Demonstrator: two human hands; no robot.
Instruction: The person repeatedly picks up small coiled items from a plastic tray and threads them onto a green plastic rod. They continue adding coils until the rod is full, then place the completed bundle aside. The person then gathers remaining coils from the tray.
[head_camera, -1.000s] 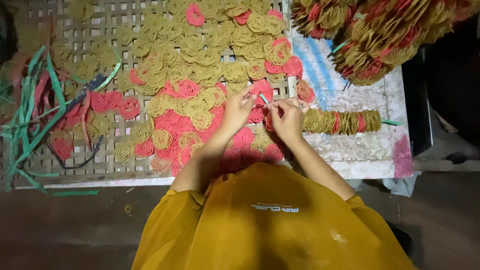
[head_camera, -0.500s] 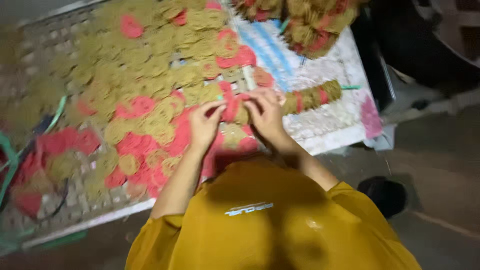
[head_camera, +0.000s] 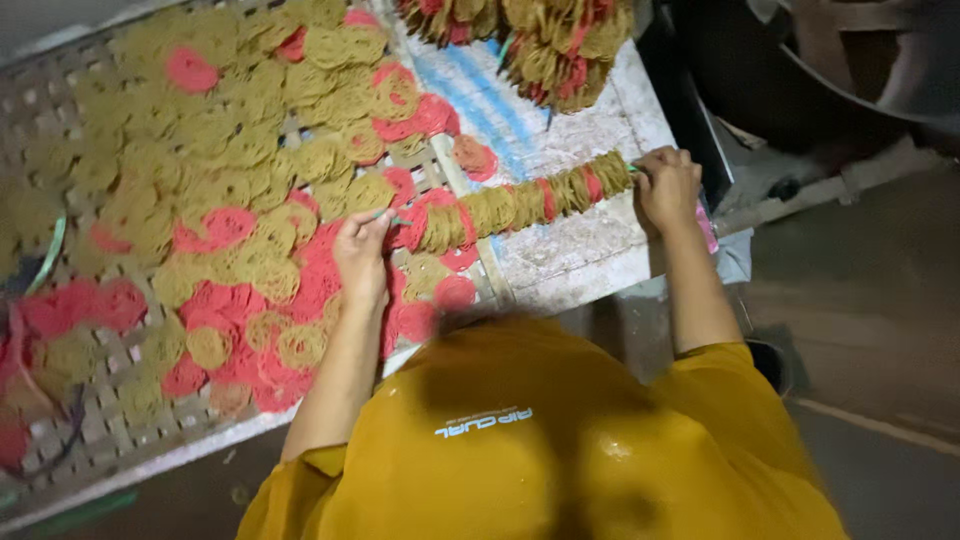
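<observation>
between left hand and right hand, a taut string of discs

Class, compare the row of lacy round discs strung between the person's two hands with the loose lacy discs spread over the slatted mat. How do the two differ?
The strung row of discs stands on edge, packed face to face in one line; the loose discs on the mat lie flat, scattered and overlapping. The row is held at its ends by the left hand and right hand; the loose discs rest on the mat unheld. Both mix yellow-green and pink pieces.
</observation>
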